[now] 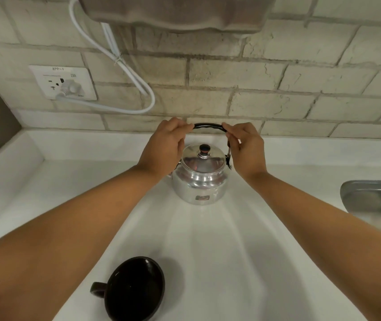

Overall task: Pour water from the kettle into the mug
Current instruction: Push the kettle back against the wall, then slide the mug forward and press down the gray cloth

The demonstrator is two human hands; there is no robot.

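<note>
A shiny metal kettle (200,179) with a lid and a dark knob stands on the white counter (219,251) near the back wall. Its black arched handle (208,126) is raised above the lid. My left hand (164,144) grips the handle's left end and my right hand (245,147) pinches its right end. The spout is hidden behind my left wrist. A dark mug (134,289), empty and upright with its handle pointing left, sits close to me at the front of the counter, well apart from the kettle.
A steel sink (375,198) lies at the right edge. On the brick wall are a socket (63,82) with a white plug and a looped white cable (136,77). A grey appliance (178,12) hangs overhead.
</note>
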